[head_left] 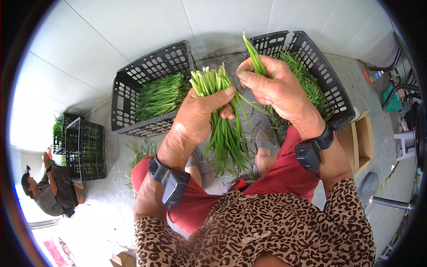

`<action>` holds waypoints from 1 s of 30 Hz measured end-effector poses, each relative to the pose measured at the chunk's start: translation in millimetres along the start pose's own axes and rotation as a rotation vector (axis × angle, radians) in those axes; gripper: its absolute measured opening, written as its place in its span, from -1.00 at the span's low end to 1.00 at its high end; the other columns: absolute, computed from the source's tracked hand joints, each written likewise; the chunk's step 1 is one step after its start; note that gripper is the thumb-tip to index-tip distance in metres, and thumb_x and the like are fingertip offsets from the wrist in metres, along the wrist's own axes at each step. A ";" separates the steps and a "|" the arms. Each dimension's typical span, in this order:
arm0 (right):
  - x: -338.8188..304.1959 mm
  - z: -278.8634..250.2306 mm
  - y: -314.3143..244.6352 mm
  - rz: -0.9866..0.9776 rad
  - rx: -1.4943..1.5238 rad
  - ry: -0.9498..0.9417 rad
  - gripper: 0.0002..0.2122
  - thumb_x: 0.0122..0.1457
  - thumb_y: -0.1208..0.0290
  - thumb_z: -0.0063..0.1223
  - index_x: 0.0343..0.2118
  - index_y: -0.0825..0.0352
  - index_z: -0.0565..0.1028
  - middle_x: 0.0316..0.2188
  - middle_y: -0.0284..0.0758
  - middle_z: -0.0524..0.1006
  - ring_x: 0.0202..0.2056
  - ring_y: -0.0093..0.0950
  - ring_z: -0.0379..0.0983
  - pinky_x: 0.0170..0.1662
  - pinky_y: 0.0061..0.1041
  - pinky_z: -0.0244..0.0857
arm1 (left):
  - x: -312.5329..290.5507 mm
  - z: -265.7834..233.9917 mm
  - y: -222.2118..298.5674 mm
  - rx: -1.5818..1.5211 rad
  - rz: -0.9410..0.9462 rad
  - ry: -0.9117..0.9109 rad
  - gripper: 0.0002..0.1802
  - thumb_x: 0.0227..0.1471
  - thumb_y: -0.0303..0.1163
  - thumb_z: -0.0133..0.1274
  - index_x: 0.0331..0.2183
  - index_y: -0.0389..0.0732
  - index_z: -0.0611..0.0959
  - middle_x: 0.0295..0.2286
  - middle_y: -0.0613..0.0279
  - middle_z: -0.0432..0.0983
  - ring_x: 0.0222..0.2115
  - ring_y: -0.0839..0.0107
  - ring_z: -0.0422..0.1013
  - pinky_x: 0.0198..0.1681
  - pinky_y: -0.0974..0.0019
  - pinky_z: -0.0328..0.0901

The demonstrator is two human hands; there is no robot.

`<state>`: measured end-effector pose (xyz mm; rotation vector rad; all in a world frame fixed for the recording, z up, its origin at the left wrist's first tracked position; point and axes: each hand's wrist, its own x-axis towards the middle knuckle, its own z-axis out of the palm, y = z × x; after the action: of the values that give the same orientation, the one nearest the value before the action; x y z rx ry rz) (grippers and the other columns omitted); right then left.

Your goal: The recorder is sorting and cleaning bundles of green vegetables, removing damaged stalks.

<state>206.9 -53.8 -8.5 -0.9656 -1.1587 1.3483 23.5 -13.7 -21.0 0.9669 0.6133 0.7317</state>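
My left hand (198, 113) is closed round a thick bunch of garlic chives (227, 140). The pale cut ends stick up above the thumb, and the green leaves hang down between my knees. Just to its right, my right hand (280, 89) pinches a few loose chive stalks (253, 54) between thumb and fingers, their tips pointing up. One or two thin leaves stretch across the gap between the hands. Beyond my left hand stands a black plastic crate (119, 104) with chives (162, 98) laid in a row. Behind my right hand, another black crate (329, 75) holds looser greens (307, 82).
Leaf scraps (141, 161) lie on the grey floor around my feet. More black crates (86, 149) with greens stand at far left, beside another person (55, 191). A cardboard box (362, 138) and a pale stool (404, 144) are at right. A white wall (231, 20) runs behind.
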 end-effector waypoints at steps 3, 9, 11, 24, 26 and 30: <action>-1.2 2.4 -2.2 -0.011 -0.090 -0.021 -0.84 0.09 0.34 0.10 -0.38 0.34 0.47 -0.62 -0.55 0.36 -0.61 -0.79 0.17 -0.58 -0.73 0.02 | 0.2 2.6 -3.3 0.052 -0.009 -0.052 -0.88 -0.02 -0.43 0.09 -0.42 -0.26 0.51 -0.58 0.33 0.40 -0.63 0.50 0.34 -0.55 0.41 0.26; -3.1 4.7 -6.6 -0.044 -0.302 -0.012 -0.81 0.07 0.34 0.11 -0.42 0.38 0.46 -0.55 -0.47 0.44 -0.47 -0.70 0.31 -0.40 -0.63 0.21 | -0.6 1.3 -5.6 0.047 -0.039 -0.056 -0.87 0.01 -0.49 0.06 -0.32 -0.23 0.50 -0.54 0.33 0.37 -0.64 0.51 0.26 -0.54 0.40 0.27; -3.1 3.3 -7.1 -0.026 -0.377 0.000 -0.82 0.08 0.35 0.08 -0.44 0.40 0.46 -0.54 -0.46 0.44 -0.47 -0.69 0.32 -0.39 -0.62 0.23 | -0.4 1.4 -6.6 0.048 -0.039 -0.055 -0.87 0.01 -0.49 0.06 -0.32 -0.24 0.50 -0.53 0.32 0.37 -0.64 0.51 0.26 -0.54 0.40 0.27; -1.8 3.0 -1.0 -0.076 -0.164 0.007 -0.87 0.13 0.43 0.01 -0.36 0.40 0.43 -0.57 -0.47 0.42 -0.56 -0.72 0.31 -0.51 -0.67 0.22 | -1.4 5.0 -7.2 0.107 -0.075 -0.122 -0.81 0.01 -0.48 0.04 -0.28 -0.31 0.52 -0.42 0.09 0.51 -0.64 0.51 0.30 -0.54 0.43 0.29; -1.8 3.4 -1.3 -0.075 -0.162 -0.008 -0.89 0.13 0.45 0.00 -0.36 0.40 0.43 -0.59 -0.46 0.41 -0.62 -0.70 0.30 -0.56 -0.68 0.21 | -0.6 7.0 -6.4 0.080 -0.064 -0.121 -0.80 0.00 -0.48 0.04 -0.27 -0.32 0.52 -0.41 0.07 0.51 -0.65 0.51 0.30 -0.54 0.44 0.29; -1.3 3.1 0.1 -0.090 -0.169 -0.014 -0.89 0.13 0.45 0.00 -0.37 0.40 0.42 -0.60 -0.45 0.41 -0.65 -0.68 0.31 -0.57 -0.68 0.21 | 0.2 6.0 -9.9 0.013 -0.062 -0.125 -0.79 0.00 -0.47 0.04 -0.26 -0.32 0.51 -0.42 0.04 0.51 -0.65 0.51 0.29 -0.54 0.45 0.29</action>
<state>204.0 -55.5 -8.0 -1.0129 -1.3271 1.2020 30.8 -20.3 -27.1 0.9940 0.5369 0.6081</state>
